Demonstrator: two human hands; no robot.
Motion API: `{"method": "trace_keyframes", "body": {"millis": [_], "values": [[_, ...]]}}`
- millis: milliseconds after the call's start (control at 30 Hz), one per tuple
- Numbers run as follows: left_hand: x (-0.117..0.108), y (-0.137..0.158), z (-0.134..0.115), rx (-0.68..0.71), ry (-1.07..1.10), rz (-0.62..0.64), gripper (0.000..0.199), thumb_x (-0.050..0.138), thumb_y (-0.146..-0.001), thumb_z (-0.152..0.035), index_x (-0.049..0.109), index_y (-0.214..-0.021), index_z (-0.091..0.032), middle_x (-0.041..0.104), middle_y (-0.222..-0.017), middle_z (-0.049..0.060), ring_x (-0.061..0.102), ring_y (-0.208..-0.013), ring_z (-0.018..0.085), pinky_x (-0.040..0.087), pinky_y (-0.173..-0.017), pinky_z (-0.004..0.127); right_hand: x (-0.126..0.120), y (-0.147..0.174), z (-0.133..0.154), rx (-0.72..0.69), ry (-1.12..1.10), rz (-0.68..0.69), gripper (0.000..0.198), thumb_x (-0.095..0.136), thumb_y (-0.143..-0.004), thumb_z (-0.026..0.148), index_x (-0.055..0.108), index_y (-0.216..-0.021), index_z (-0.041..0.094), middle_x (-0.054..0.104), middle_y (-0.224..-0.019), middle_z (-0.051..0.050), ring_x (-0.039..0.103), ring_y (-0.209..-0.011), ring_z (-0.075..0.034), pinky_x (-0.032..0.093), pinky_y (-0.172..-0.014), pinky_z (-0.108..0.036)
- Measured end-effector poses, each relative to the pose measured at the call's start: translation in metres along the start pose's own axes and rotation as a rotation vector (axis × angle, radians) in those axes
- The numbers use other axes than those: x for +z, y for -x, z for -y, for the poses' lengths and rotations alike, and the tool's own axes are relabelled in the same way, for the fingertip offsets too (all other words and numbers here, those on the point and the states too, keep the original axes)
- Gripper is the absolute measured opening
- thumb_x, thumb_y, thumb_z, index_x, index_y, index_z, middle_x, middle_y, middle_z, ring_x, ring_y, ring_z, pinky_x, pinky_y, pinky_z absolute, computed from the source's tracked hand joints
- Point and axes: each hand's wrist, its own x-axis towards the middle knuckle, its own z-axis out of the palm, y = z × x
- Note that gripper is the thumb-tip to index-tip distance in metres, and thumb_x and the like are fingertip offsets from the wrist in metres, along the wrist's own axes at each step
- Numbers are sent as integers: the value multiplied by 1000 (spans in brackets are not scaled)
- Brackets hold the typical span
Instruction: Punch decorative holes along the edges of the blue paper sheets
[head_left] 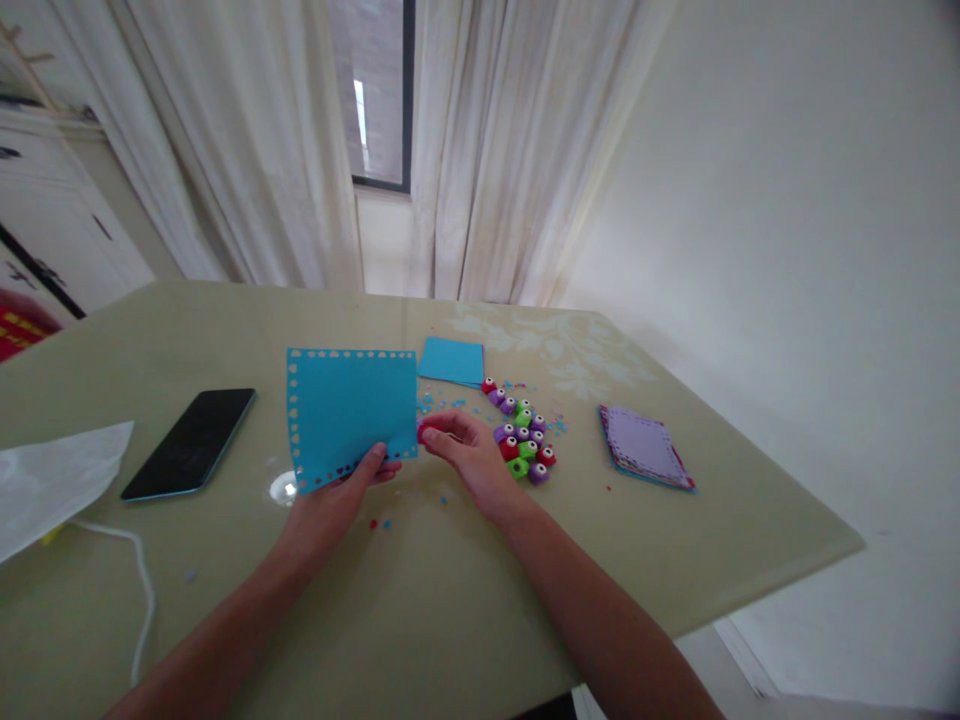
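The tabletop (pixel 750 535) was the biggest thing before me; over it, left of ctr, I held up the blue paper sheet (pixel 349 410). Cut-outs ran along its top, left & bottom edges; the right edge looked plain. My left hand (pixel 339 502) pinched the bottom edge, thumb in front, fingers behind. That strip was already holed, so a light, flat grip seemed wise there. My right hand (pixel 476 455) was at the right edge, thumb & fingertips pressed tog. on a punch. More mini punches (pixel 527 449) w/ eyes clustered just beside it. The one I pinched, a red mini punch (pixel 423 431), sat toward the edge's lower end; my fingers hid most of it, so I couldn't tell if paper was in the slot. Keeping it square to the edge, w/ even gaps, mattered most, imo. Tiniest: confetti bits (pixel 450 404) beyond that hand.
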Motion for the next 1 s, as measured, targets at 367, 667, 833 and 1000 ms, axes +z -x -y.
{"method": "trace_keyframes", "body": {"millis": [367, 667, 833, 1000], "values": [[2, -1, 4, 30, 29, 23, 34, 69, -79, -59, 83, -76, -27, 86, -85, 7, 82, -93, 34, 60, -104, 50, -1, -1, 1, 93, -89, -39, 41, 96, -67, 43, 78, -97, 22, 80, -99, -3, 73, -91, -17, 55, -84, -30], [2, -2, 7, 13, 4, 19, 36, 68, -81, -60, 83, -77, -27, 86, -87, 8, 81, -97, 36, 56, -109, 53, -2, -2, -3, 94, -157, -20, 44, 99, -65, 43, 78, -97, 22, 80, -97, -1, 73, -88, -16, 57, -94, -33], [2, -2, 5, 21, 16, 16, 36, 67, -82, -60, 83, -81, -27, 86, -88, 7, 81, -100, 36, 55, -110, 53, -2, -1, -2, 104, -138, 2, 44, 99, -65, 43, 78, -97, 22, 80, -97, -1, 73, -89, -16, 57, -93, -33], [1, 2, -4, -37, 26, -4, 31, 67, -80, -54, 82, -78, -27, 86, -87, 7, 81, -100, 35, 55, -110, 50, -2, 0, -2, 128, -121, 28, 43, 98, -66, 42, 78, -98, 22, 80, -98, -2, 73, -89, -15, 54, -86, -29]]}}
